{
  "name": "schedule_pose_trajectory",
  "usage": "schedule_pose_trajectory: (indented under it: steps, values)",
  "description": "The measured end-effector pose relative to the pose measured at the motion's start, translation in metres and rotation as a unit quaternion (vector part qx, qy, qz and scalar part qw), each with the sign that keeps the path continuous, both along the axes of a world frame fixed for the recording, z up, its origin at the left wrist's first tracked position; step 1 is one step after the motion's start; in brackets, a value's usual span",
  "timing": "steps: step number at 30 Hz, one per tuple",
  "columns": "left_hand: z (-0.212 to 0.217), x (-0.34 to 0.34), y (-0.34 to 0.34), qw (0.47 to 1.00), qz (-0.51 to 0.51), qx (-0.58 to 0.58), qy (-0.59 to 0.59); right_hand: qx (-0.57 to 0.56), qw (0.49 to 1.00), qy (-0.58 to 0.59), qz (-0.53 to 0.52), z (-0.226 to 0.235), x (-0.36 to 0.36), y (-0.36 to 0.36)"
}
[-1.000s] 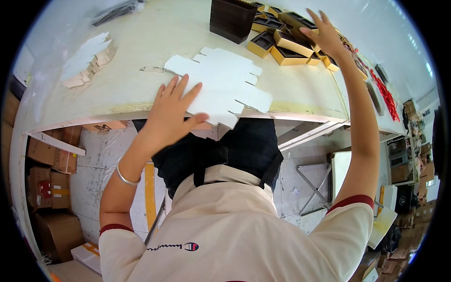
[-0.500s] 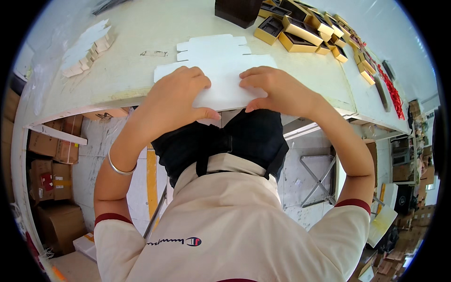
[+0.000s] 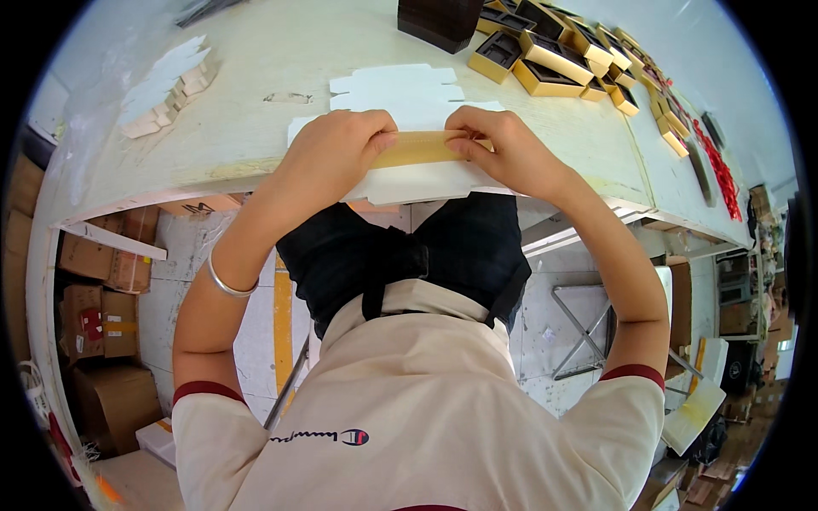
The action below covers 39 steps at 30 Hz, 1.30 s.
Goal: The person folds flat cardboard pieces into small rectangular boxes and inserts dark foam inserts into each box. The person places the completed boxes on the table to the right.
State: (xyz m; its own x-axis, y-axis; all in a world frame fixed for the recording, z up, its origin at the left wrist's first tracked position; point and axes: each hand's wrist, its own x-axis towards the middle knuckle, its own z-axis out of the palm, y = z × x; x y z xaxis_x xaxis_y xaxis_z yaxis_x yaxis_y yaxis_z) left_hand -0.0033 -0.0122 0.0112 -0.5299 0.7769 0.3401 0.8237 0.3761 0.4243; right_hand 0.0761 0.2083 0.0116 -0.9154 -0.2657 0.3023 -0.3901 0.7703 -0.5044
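Note:
A flat, die-cut cardboard box blank (image 3: 396,88), white with notched flaps, lies at the table's near edge. Across its near part a gold-coloured strip (image 3: 417,150) faces up, and a white panel hangs out past the edge above my lap. My left hand (image 3: 345,153) pinches the blank at the left end of the gold strip, fingers over it and thumb curled in. At the other end my right hand (image 3: 515,153) grips it the same way, thumb and fingertips together. The undersides of both grips are hidden.
Several gold boxes with dark inserts (image 3: 554,55) are heaped at the far right, near red ribbon-like strips (image 3: 716,166). A dark brown box (image 3: 436,24) stands at the back. Stacked white card pieces (image 3: 166,89) lie left. Cartons (image 3: 115,396) sit below the table.
Both hands have closed from loosely curved poses into pinches on the blank. Its near part has been folded up, so a gold strip now shows between them.

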Motion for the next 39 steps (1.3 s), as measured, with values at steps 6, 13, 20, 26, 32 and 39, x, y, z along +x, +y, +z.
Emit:
schedule_pose_trajectory:
  steps: [6, 13, 20, 26, 32, 39]
  values:
    - [-0.014, -0.001, 0.003, 0.987, -0.013, 0.055, 0.151, -0.12, 0.986, -0.103, -0.054, -0.006, -0.013, -0.004]
    - [-0.013, 0.003, 0.001, 0.974, -0.056, 0.051, 0.215, -0.269, 0.903, -0.327, -0.064, 0.013, -0.031, 0.004]
    - [-0.014, -0.016, 0.008, 0.989, -0.087, 0.004, 0.119, 0.137, 0.968, 0.206, 0.045, -0.005, -0.008, -0.011]
    - [-0.014, -0.043, 0.026, 0.998, -0.05, -0.023, 0.021, 0.127, 0.992, 0.013, -0.021, -0.008, -0.029, -0.007]
    - [-0.005, -0.048, 0.031, 0.994, -0.003, -0.084, 0.069, 0.048, 0.985, -0.157, -0.062, 0.014, -0.049, -0.006]
    - [0.02, 0.012, 0.016, 0.94, 0.017, 0.204, -0.274, -0.016, 0.989, 0.093, -0.111, 0.046, -0.017, -0.021]
